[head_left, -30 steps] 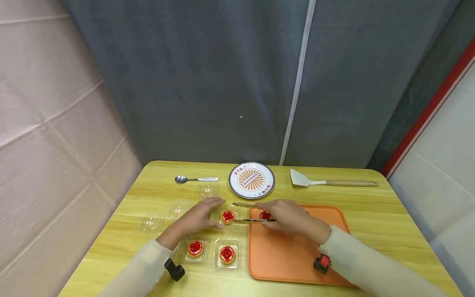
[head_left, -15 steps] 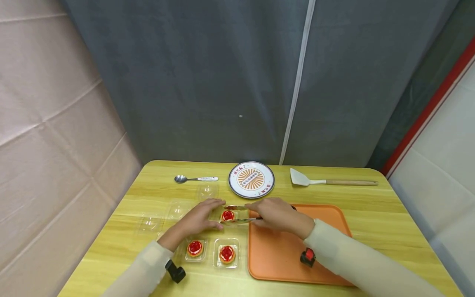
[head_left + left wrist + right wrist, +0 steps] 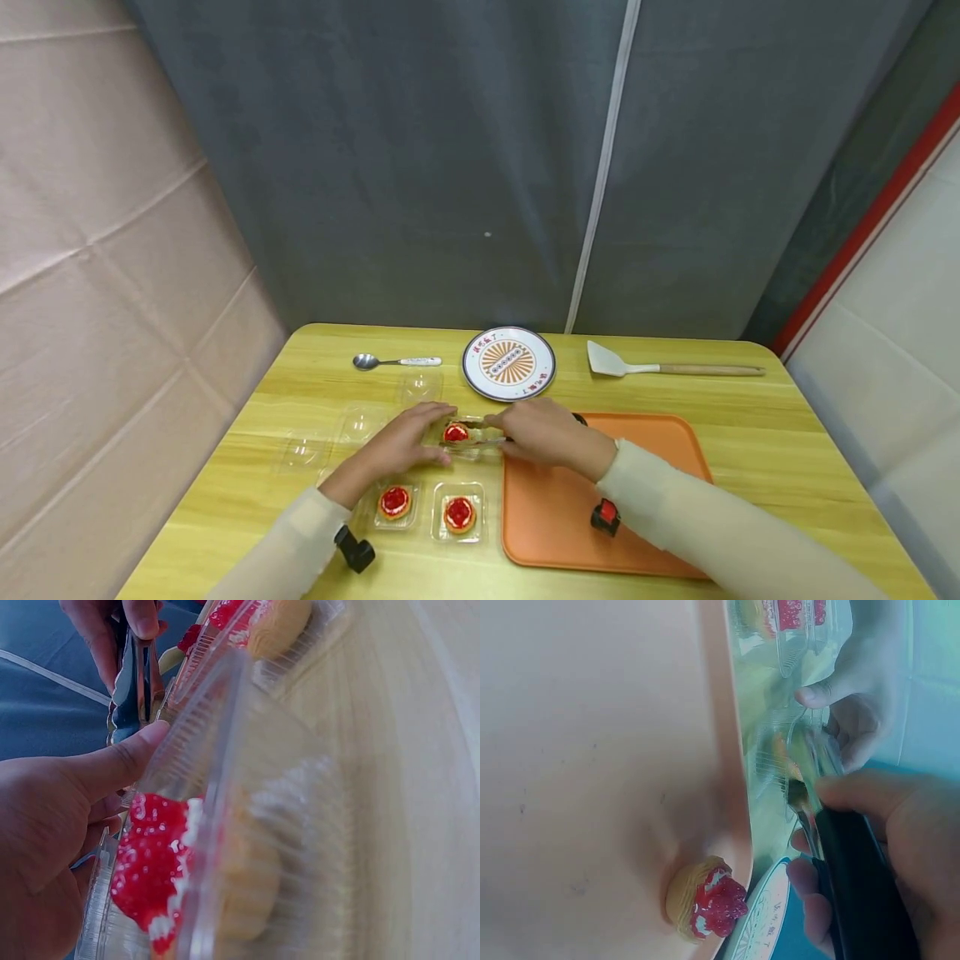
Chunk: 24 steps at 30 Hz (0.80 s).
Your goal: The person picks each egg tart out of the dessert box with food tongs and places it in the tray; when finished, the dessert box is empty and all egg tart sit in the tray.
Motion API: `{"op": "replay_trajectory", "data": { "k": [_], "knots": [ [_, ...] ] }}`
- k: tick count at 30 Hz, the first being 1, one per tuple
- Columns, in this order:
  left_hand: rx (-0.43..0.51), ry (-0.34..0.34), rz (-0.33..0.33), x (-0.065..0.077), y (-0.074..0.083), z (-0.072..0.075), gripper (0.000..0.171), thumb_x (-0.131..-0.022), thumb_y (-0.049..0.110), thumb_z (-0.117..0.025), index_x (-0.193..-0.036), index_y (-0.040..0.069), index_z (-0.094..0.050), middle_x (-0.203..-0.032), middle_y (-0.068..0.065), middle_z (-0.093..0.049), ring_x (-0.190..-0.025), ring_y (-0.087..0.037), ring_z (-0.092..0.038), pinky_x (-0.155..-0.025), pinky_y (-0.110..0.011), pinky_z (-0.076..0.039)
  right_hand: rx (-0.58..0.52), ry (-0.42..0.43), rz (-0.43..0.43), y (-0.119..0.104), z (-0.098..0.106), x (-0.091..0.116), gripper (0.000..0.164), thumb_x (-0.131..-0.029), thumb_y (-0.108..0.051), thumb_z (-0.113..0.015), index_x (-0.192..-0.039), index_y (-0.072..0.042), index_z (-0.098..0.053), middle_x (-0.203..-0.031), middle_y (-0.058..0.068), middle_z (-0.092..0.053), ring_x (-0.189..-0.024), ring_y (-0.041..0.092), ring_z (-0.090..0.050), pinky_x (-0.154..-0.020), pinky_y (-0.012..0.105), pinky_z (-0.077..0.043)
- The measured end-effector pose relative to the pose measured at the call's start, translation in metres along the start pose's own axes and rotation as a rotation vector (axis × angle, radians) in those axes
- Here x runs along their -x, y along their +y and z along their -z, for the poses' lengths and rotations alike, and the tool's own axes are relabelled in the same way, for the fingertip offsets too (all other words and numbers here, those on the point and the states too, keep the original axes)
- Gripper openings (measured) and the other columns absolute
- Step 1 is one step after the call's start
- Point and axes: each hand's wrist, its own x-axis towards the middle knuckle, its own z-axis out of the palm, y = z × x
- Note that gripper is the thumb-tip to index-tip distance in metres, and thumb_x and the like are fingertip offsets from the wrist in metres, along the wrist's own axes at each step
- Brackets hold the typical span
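Note:
My right hand (image 3: 543, 433) grips a pair of metal tongs (image 3: 870, 892) by their dark handle. The tong arms lie on either side of a red-topped tart (image 3: 456, 432) in a clear plastic container (image 3: 435, 435); whether they touch it I cannot tell. My left hand (image 3: 397, 442) holds this container from its left side, thumb near and fingers far. Two more tarts sit in clear containers closer to me, a left tart (image 3: 394, 502) and a right tart (image 3: 459, 514). In the right wrist view another tart (image 3: 705, 900) lies on the orange tray (image 3: 592, 533); my right hand hides it from the head view.
A round patterned plate (image 3: 508, 364) lies at the back, with a spoon (image 3: 397, 362) to its left and a white spatula (image 3: 675, 369) to its right. Several clear plastic containers or lids (image 3: 362, 425) are spread left of my left hand. A dark curtain (image 3: 420, 167) hangs behind the table.
My right hand has moved left with the tongs, off the tray's tart and around the tart in the container. That tart has shifted slightly left and away from me. My left hand stays put.

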Motion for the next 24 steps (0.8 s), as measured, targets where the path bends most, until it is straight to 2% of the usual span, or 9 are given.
{"op": "replay_trajectory", "data": {
  "k": [3,10,17,20,24],
  "knots": [
    [0.004,0.003,-0.003,0.0,0.001,0.001,0.083,-0.08,0.037,-0.087,-0.151,0.01,-0.052,-0.154,-0.013,-0.051,-0.143,-0.035,-0.046,-0.121,-0.055,-0.035,-0.015,0.011,0.004,0.0,0.002,0.001,0.023,-0.098,-0.025,-0.071,-0.12,-0.018,-0.074,-0.079,-0.004,-0.07,-0.068,0.009,-0.061,-0.06,0.037,-0.057],
    [0.0,-0.002,0.001,0.0,0.005,0.002,0.084,-0.079,0.034,-0.088,-0.151,0.008,-0.051,-0.154,-0.015,-0.051,-0.143,-0.036,-0.046,-0.121,-0.056,-0.034,-0.094,0.033,0.015,0.003,0.004,0.007,0.03,-0.1,-0.025,-0.07,-0.128,-0.015,-0.073,-0.085,0.0,-0.075,-0.067,0.008,-0.061,-0.062,0.036,-0.057],
    [-0.003,-0.009,0.01,0.0,0.005,0.002,0.084,-0.08,0.034,-0.087,-0.151,0.008,-0.051,-0.155,-0.015,-0.049,-0.144,-0.037,-0.044,-0.121,-0.056,-0.033,-0.175,0.063,-0.005,0.011,0.002,0.017,0.035,-0.1,-0.025,-0.069,-0.134,-0.015,-0.071,-0.107,0.002,-0.078,-0.071,0.006,-0.059,-0.066,0.036,-0.057],
    [-0.001,-0.005,0.012,0.0,0.004,0.001,0.084,-0.079,0.033,-0.088,-0.151,0.008,-0.051,-0.155,-0.016,-0.05,-0.144,-0.037,-0.045,-0.121,-0.057,-0.034,-0.184,0.08,-0.012,0.016,0.003,0.023,0.036,-0.1,-0.025,-0.07,-0.135,-0.016,-0.07,-0.104,0.001,-0.077,-0.066,0.006,-0.054,-0.062,0.032,-0.051],
    [-0.012,-0.002,0.019,-0.001,0.004,0.001,0.085,-0.079,0.035,-0.088,-0.151,0.009,-0.051,-0.155,-0.015,-0.05,-0.144,-0.037,-0.045,-0.121,-0.056,-0.034,-0.213,0.1,-0.024,0.023,0.005,0.032,0.036,-0.099,-0.024,-0.071,-0.134,-0.017,-0.071,-0.091,-0.003,-0.075,-0.058,0.004,-0.046,-0.057,0.027,-0.044]
  ]
}}
